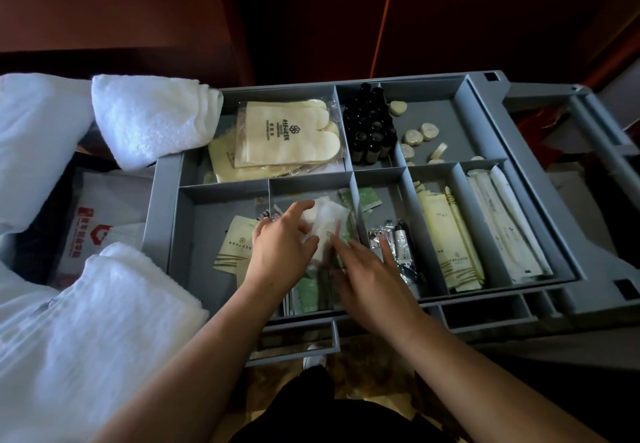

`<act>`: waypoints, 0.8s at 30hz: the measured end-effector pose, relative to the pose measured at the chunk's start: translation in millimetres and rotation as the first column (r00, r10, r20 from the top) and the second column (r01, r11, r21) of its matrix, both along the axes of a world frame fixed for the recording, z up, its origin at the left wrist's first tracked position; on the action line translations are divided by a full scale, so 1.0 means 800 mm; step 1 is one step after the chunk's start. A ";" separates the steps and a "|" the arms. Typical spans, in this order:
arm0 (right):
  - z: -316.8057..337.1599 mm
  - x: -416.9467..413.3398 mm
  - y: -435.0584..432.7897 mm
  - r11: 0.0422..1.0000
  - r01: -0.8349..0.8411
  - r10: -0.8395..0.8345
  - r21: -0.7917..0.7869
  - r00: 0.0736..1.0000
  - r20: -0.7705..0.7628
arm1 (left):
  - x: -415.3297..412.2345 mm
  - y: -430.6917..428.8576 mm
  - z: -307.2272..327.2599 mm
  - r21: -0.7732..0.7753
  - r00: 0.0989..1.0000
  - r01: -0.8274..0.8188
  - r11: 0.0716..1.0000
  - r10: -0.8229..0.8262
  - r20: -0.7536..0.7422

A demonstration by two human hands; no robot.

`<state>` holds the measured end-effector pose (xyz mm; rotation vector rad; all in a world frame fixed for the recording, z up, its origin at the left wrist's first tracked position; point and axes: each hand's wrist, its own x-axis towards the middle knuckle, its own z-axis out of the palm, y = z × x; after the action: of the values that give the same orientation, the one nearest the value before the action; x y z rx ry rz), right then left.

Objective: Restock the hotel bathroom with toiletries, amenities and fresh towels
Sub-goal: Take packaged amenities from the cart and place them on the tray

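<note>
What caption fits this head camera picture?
Left hand and right hand sort packets in a grey tray beside white towels.

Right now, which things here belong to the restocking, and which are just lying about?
For the job: folded white towels; small dark bottles; round cream soaps; white crinkled packet in left hand; grey divided tray.
Lying about: printed plastic bag with red logo; white shoe.

Dark red-brown wood panelling at back, orange strip down it; red-logo plastic bag left; brown patterned floor below.
</note>
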<state>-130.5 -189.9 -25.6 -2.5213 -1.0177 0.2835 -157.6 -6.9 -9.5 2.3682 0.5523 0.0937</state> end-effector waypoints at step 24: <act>0.067 -0.096 -0.154 0.691 0.609 -0.102 0.390 0.616 -0.781 | -0.160 -0.171 0.057 -0.755 0.971 0.043 0.654 0.150 0.184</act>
<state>-207.2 -313.1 27.9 -1.6648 -0.1572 0.6125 -285.8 -144.1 36.0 1.4816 0.4295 0.1333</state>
